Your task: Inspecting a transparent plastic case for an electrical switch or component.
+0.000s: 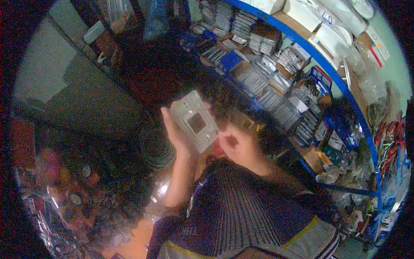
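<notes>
A pale, flat rectangular plate, possibly plastic, has a square dark opening in its middle and small holes near its ends. Its edge looks layered; whether it is one piece or a stack I cannot tell. My left hand holds it from the left and underneath, with the thumb up along the left edge. At the lower right edge is my right hand, its thumb and forefinger curled together into a ring, the tips against or very near the plate. Blur hides whether anything small is pinched there. Something red shows just below these fingers.
Blue-framed shelving curves along the right, packed with stacked flat packages and cartons. White boxes fill the upper shelf. Bundled red items hang at far right. Dim clutter lies at lower left.
</notes>
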A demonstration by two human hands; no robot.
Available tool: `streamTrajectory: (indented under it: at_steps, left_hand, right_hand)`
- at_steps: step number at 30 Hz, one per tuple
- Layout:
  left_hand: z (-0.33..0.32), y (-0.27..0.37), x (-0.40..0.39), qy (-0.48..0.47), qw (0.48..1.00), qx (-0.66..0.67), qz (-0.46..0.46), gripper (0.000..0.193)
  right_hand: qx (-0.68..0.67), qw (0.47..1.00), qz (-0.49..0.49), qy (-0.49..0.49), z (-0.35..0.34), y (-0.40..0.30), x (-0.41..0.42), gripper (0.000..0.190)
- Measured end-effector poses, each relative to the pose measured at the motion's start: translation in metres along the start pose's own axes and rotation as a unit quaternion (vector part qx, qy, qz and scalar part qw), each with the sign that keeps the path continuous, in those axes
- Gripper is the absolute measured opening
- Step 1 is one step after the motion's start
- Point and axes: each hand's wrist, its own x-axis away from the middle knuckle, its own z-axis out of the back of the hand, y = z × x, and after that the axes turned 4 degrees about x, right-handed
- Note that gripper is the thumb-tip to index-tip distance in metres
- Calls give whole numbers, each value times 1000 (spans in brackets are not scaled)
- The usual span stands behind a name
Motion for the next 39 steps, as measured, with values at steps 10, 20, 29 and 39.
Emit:
streamTrajectory:
  at_steps: [10, 20, 29, 39]
  left_hand:
    - [3, -6, 3, 6, 1000, -14, 1, 79]
    - [1, 1, 1, -29, 999, -5, 12, 79]
    - [-3, 25, 2, -66, 995, 78, 13, 72]
    - [-6, 25, 4, -103, 984, 134, 57, 72]
  right_hand:
    - [41, 997, 3, -60, 9, -2, -2, 11]
    - [-13, 993, -59, -105, 14, -2, 5, 8]
    - [-52, 994, -91, -39, 44, 5, -5, 8]
    - [-192, 967, -158, -58, 39, 1, -1, 5]
